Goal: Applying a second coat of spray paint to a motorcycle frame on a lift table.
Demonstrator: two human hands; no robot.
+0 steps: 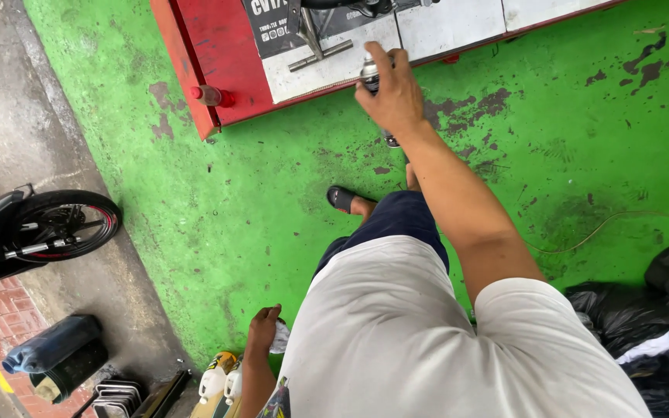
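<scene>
The right hand (pixel 392 93) grasps a spray can (pixel 371 73), fingers wrapped over its top. The left hand (pixel 263 329) clutches a white rag (pixel 279 338); white bottles (pixel 222 381) stand just below it.

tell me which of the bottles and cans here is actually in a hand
The spray can in the right hand, raised near the red platform. The dark bottles and white-capped bottles sit untouched on the ground.

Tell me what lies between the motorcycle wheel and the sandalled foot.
In the head view, only bare, scuffed green floor lies between the motorcycle wheel and the sandalled foot, past a strip of grey concrete.
</scene>
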